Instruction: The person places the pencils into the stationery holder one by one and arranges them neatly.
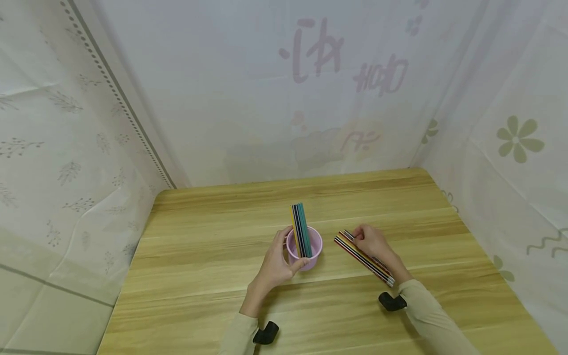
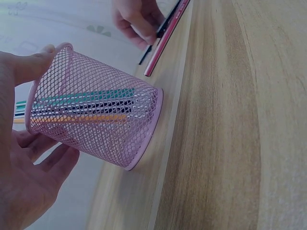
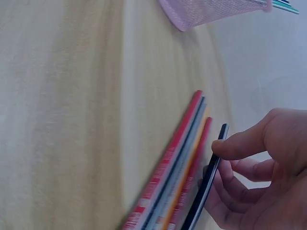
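From the head, looks forward and down, from well back; takes in the wooden table [image 1: 199, 236] across the lower frame and the printed backdrop [image 1: 230, 84] above. From the left wrist, looks in close, rolled sideways with table to the right; sets the pink mesh cup [image 2: 96, 79] left of centre. From the right wrist, also looks close, rolled the opposite way; sets the loose pencils [image 3: 172, 182] low centre. Shares cup, loose pencils and right hand [image 2: 135, 21] between both wrist views.
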`<state>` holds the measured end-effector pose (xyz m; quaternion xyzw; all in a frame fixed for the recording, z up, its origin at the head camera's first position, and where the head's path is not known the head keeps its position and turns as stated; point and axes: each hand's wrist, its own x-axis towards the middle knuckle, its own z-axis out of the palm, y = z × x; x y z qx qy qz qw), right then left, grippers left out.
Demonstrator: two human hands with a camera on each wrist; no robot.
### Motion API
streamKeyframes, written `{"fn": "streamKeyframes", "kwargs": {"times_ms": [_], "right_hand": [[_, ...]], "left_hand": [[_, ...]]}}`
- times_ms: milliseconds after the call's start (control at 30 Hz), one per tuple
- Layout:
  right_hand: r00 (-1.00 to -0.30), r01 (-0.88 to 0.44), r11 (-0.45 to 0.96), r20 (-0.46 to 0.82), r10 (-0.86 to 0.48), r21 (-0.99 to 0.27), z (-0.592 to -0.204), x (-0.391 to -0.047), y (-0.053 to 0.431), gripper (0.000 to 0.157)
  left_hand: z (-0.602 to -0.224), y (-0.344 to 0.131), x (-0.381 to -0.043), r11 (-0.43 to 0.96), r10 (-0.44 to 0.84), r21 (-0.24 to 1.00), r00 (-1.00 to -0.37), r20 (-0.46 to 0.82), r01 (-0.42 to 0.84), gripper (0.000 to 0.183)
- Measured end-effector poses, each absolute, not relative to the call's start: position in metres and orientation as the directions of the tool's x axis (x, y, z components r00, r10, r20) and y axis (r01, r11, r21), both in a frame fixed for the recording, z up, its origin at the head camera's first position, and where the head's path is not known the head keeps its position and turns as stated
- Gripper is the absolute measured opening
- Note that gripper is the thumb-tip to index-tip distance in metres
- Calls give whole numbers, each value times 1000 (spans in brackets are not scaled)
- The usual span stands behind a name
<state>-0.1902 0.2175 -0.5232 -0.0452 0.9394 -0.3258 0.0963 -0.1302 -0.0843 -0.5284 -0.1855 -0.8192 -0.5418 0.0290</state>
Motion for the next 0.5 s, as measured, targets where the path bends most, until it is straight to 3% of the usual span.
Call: {"fn": "streamKeyframes", "kwargs": {"times_ms": [267,500], "right_hand": [[-986,-111,687,-5,-164,-718,-490,-191,212,14],[-988,-119,624,33,-148,-772,-465,-187,203,17]], "left_hand": [[-530,-84,-131,374,259,862,-931,258,343,91],[-531,-84,-131,365,259,867,-931,257,341,91]]}}
